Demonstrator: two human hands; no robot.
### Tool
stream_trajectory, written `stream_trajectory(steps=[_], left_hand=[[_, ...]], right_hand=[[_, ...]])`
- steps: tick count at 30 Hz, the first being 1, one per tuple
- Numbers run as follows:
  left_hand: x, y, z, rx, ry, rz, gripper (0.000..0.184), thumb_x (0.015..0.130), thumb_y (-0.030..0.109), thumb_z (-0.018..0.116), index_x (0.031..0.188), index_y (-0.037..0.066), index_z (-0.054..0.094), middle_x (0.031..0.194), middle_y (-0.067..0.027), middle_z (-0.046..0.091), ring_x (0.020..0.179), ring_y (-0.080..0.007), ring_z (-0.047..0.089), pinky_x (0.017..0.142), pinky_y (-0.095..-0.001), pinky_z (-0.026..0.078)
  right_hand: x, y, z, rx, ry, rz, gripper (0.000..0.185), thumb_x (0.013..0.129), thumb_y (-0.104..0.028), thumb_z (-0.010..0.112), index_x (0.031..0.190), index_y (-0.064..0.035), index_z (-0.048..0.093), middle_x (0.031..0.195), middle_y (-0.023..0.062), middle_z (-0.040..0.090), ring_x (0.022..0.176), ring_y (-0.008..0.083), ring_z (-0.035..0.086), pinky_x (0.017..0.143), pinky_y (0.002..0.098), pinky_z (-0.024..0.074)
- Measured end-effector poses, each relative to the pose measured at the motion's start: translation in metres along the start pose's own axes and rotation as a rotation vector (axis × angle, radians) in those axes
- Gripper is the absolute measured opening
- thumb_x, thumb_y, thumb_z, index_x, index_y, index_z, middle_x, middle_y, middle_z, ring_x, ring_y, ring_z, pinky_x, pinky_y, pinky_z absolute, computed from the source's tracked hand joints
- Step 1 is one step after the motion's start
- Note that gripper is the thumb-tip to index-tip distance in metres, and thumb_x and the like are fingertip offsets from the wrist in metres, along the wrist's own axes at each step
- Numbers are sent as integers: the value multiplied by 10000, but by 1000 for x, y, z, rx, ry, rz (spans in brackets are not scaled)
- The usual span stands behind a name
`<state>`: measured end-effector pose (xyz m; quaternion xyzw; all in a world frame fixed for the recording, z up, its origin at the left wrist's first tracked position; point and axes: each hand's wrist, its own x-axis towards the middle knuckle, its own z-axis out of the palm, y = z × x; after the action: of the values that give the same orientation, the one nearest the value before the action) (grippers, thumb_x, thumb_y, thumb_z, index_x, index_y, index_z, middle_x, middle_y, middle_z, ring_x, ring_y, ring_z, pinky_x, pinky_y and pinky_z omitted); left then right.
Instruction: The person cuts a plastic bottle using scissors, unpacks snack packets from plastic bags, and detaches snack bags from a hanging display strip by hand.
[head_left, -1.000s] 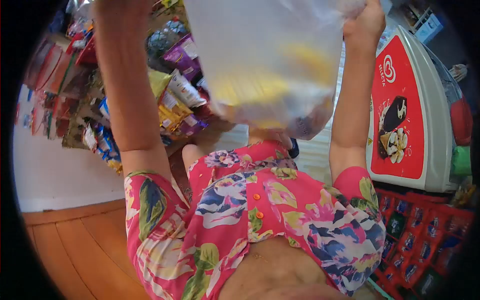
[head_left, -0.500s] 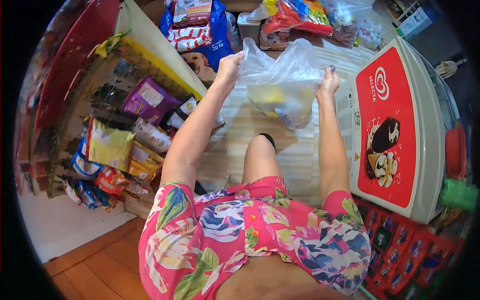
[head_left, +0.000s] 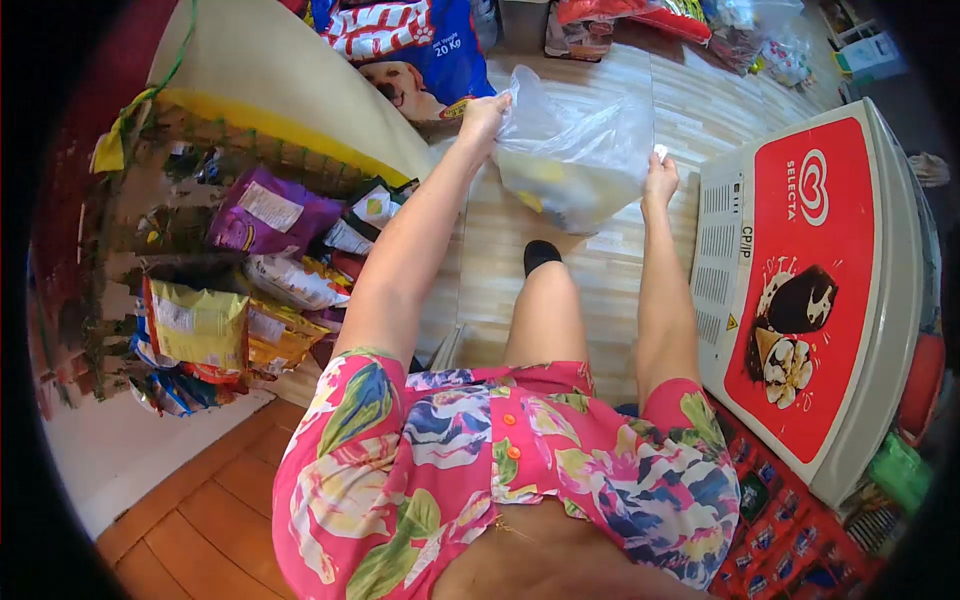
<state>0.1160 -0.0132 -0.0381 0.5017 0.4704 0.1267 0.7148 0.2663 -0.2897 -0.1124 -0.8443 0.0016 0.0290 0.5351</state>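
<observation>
A translucent plastic bag [head_left: 575, 165] hangs between my two hands, above the striped light floor. Something yellow and white shows through it; the items themselves are blurred. My left hand [head_left: 485, 122] grips the upper left edge of the bag, beside the blue dog food sack. On the other side, my right hand [head_left: 659, 182] is closed on the bag's right edge, near the white and red freezer. The bag's top is spread between the hands, and its bottom bulges downward.
A rack of snack packs [head_left: 200, 320] stands at the left. The Selecta freezer [head_left: 820, 260] fills the right, with red crates [head_left: 780, 520] below it. A blue sack [head_left: 425, 50] and filled bags [head_left: 780, 45] lie on the floor ahead. One knee is below the bag.
The bag came down from high before the face to above the floor, both hands still holding it. Since the middle frame, the view has shifted and the bag's top looks more stretched.
</observation>
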Motion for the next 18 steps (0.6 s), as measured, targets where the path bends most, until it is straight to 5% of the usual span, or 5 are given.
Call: stream_trajectory(steps=[4, 9, 12, 15, 18], left_hand=[[15, -26, -5, 103, -64, -99, 221, 817, 239, 641, 747, 31, 622, 673, -38, 566, 592, -136, 493, 535, -324, 392], [-11, -39, -2, 206, -52, -30, 312, 745, 241, 712, 923, 56, 537, 740, -38, 545, 593, -128, 486, 514, -294, 399], [-11, -55, -9, 257, -224, -80, 437, 702, 221, 748, 1011, 57, 487, 782, -48, 550, 616, -139, 507, 527, -280, 417], [-27, -63, -13, 244, -258, -59, 409, 689, 196, 754, 982, 58, 503, 761, -43, 549, 633, -131, 527, 539, -272, 432], [-51, -83, -23, 428, -179, 268, 441, 680, 200, 738, 1014, 25, 509, 936, -100, 553, 840, -198, 544, 732, -316, 451]], right_hand=[[-15, -40, -8, -318, -150, 22, 227, 832, -280, 593, 826, -53, 610, 620, 92, 599, 559, 160, 565, 558, 333, 426], [-23, -46, 12, -177, -235, -132, 248, 830, -296, 597, 794, -50, 597, 590, 67, 581, 532, 163, 558, 528, 318, 420], [-27, -41, 26, -67, -329, -161, 250, 826, -278, 608, 771, -35, 588, 584, 49, 561, 536, 133, 530, 526, 292, 406], [-36, -44, 35, -47, -390, -176, 252, 823, -258, 616, 750, -21, 579, 583, 34, 544, 545, 108, 503, 529, 274, 396], [-47, -55, 38, -46, -409, -192, 239, 823, -239, 615, 757, -11, 589, 600, 38, 552, 566, 105, 506, 544, 275, 402]])
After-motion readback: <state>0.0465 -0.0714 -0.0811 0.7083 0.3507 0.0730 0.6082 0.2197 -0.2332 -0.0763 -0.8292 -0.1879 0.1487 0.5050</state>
